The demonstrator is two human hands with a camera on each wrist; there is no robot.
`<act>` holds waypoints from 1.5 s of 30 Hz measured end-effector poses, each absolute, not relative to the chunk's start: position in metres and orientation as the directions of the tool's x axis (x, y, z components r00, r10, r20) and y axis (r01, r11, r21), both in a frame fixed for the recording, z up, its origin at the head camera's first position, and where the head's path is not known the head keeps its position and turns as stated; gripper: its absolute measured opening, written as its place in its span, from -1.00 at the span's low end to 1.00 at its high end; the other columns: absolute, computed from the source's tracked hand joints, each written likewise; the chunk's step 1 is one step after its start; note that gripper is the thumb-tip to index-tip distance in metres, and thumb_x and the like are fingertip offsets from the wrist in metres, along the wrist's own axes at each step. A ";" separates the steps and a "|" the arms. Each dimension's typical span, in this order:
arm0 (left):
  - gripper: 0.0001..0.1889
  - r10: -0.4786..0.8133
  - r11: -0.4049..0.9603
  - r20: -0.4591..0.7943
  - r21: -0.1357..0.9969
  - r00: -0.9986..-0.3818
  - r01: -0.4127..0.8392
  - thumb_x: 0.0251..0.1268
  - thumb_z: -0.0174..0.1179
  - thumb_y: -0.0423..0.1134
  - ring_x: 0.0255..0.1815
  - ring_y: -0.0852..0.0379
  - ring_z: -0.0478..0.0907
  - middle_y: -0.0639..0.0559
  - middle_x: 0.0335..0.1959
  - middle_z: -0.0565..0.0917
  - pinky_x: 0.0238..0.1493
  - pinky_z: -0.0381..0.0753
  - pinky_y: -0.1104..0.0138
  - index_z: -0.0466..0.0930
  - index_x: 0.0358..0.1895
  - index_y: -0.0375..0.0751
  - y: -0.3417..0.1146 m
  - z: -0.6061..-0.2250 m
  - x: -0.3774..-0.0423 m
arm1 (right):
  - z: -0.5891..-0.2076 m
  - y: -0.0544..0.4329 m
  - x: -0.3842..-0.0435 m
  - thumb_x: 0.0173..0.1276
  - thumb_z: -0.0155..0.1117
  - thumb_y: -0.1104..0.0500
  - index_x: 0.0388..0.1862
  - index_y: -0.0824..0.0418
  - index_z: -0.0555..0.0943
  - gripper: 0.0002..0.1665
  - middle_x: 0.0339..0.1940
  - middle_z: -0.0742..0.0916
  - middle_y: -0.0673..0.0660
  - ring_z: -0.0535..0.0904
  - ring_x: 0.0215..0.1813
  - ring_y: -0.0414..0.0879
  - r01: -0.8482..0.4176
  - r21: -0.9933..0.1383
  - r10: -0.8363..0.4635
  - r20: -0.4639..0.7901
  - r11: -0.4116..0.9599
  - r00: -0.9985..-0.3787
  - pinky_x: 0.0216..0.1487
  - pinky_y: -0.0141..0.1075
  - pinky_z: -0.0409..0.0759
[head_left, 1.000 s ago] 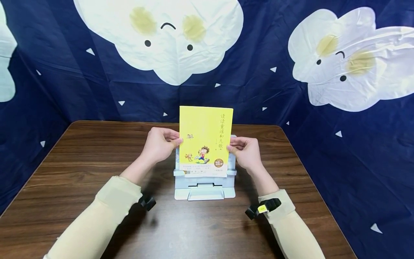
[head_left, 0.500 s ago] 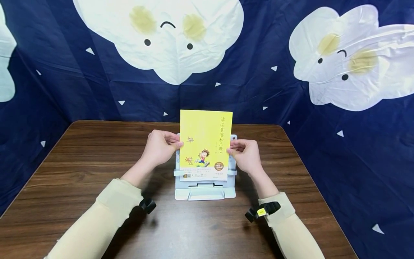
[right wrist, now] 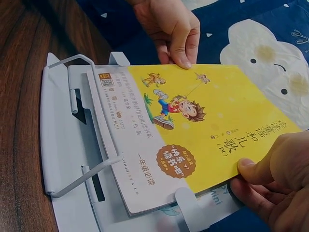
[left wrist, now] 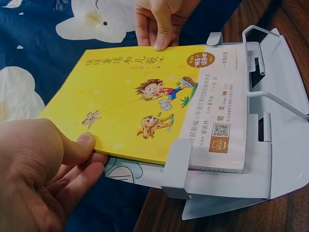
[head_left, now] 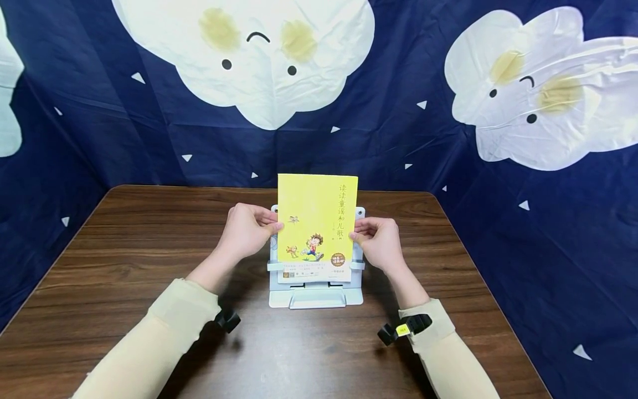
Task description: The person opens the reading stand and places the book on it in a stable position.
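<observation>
A yellow paperback book [head_left: 314, 216] with a cartoon of a child and a dog leans on a pale blue-white book stand [head_left: 317, 296]. My left hand [head_left: 248, 230] pinches its left edge, thumb on the cover and fingers behind. On the opposite edge, my right hand [head_left: 380, 242] pinches it the same way. In the left wrist view, the book's lower part lies behind the stand's side clip [left wrist: 176, 169]. The right wrist view shows another clip [right wrist: 190, 208] overlapping the cover's lower corner. Below the book's bottom edge, a wire page holder [right wrist: 72, 191] sticks out from the stand.
The stand rests on a dark wood-grain table [head_left: 174, 221]. Behind the table hangs a navy cloth [head_left: 199, 133] with white clouds and small triangles. Black straps with small cameras sit on both wrists, over cream sleeves [head_left: 134, 343].
Both hands have lowered the book a little down along the stand. More of the stand's top corners now shows beside the book, and its bottom edge sits lower between the clips.
</observation>
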State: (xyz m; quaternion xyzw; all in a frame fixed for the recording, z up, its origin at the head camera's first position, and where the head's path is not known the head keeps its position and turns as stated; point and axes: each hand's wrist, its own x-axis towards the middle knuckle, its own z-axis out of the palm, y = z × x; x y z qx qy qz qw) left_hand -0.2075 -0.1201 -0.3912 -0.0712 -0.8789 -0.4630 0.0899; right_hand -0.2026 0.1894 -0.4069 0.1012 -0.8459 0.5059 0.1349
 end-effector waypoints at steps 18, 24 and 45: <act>-0.80 0.066 0.596 0.233 0.771 -0.970 0.225 0.20 0.59 -0.28 -0.38 0.16 0.78 0.03 -0.39 0.83 -0.35 0.69 0.21 0.85 -0.18 -0.30 -0.121 -0.398 -0.204 | -0.412 0.189 -0.196 0.21 0.60 0.46 -0.15 0.38 0.82 -0.78 -0.38 0.78 0.13 0.67 -0.38 -0.02 -0.289 -0.793 -0.049 0.313 0.536 -0.949 -0.38 -0.33 0.64; -0.82 0.080 0.610 0.249 0.754 -0.965 0.245 0.17 0.61 -0.27 -0.39 0.18 0.77 0.05 -0.42 0.82 -0.34 0.69 0.19 0.86 -0.23 -0.27 -0.122 -0.398 -0.202 | -0.411 0.188 -0.193 0.20 0.61 0.46 -0.18 0.38 0.82 -0.80 -0.39 0.78 0.13 0.67 -0.37 -0.04 -0.288 -0.789 -0.051 0.312 0.542 -0.949 -0.37 -0.34 0.63; -0.81 0.071 0.628 0.256 0.739 -0.964 0.243 0.13 0.63 -0.28 -0.40 0.17 0.77 0.06 -0.43 0.81 -0.31 0.69 0.18 0.86 -0.23 -0.26 -0.118 -0.403 -0.198 | -0.418 0.190 -0.190 0.17 0.64 0.45 -0.19 0.37 0.83 -0.78 -0.40 0.79 0.11 0.70 -0.37 -0.07 -0.314 -0.766 -0.046 0.350 0.562 -0.936 -0.34 -0.31 0.68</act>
